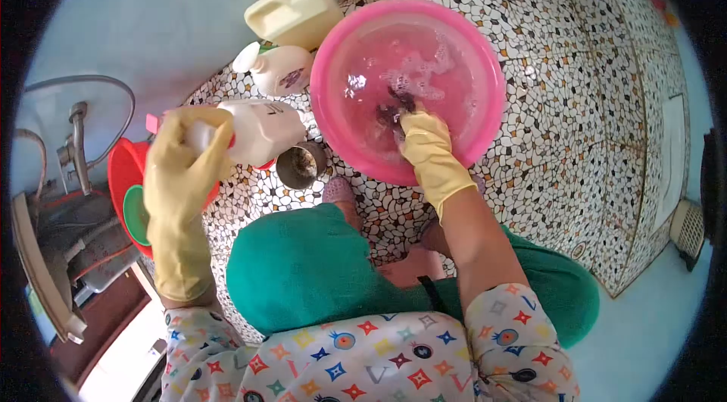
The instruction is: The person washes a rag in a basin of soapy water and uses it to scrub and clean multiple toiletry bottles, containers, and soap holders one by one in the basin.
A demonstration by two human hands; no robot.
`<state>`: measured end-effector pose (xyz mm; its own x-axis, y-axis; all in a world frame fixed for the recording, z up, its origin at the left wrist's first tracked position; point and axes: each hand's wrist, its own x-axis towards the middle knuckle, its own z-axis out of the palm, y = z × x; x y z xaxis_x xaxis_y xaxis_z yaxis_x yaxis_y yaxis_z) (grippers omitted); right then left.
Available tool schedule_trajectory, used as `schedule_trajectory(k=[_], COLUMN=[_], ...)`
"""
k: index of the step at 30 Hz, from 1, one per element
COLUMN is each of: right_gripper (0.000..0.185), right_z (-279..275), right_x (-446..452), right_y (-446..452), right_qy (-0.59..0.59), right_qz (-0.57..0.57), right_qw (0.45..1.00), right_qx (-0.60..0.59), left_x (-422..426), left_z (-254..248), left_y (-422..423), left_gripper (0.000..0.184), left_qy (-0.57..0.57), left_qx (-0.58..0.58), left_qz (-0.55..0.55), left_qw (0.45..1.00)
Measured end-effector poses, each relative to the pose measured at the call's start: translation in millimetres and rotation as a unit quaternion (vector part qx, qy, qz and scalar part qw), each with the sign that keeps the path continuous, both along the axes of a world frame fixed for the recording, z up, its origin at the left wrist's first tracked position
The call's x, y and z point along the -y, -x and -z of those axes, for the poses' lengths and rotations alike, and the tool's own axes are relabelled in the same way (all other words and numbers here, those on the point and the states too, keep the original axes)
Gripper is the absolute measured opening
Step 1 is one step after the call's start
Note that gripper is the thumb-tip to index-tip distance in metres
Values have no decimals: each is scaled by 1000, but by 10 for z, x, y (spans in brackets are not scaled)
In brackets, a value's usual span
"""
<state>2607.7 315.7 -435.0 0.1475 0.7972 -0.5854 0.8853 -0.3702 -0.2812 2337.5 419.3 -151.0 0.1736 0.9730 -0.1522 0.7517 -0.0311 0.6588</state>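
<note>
Both hands wear pale yellow rubber gloves. My left hand (189,159) is curled round the capped top of a white plastic bottle (265,129), which lies tilted toward the pink basin. My right hand (424,140) reaches into the soapy water of the pink basin (491,87), its fingers closed on a dark cloth (403,100) that is partly under the water. Foam floats near the cloth. Just below the bottle, a small metal can (301,167) stands on the floor.
Left of the basin stand a cream jug with a brown cap (303,12) and a white pump bottle (280,70). A red basin (125,175) holding a green bowl (136,214) is at the left, below a wall tap (78,144). Mosaic tiles (545,114) cover the floor.
</note>
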Motion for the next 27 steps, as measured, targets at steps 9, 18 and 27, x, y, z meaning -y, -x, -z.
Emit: schedule_trajectory(k=[9,18,27], right_gripper=[55,41,28], right_z=[397,360,644], right_x=[166,56,-201], right_y=[54,-46,-247], right_qy=[-151,-95,-81], right_qz=[20,48,454], right_qw=[973,981,836], right_qx=[172,163,-297], left_x=[-255,-498,-513], left_z=[94,1284,1811], left_y=[-732,-1178,-1119], left_gripper=[27,32,49], left_qy=[103,281,419], left_qx=[123,282,441], left_qz=[99,92,39], left_qw=[982,913,793])
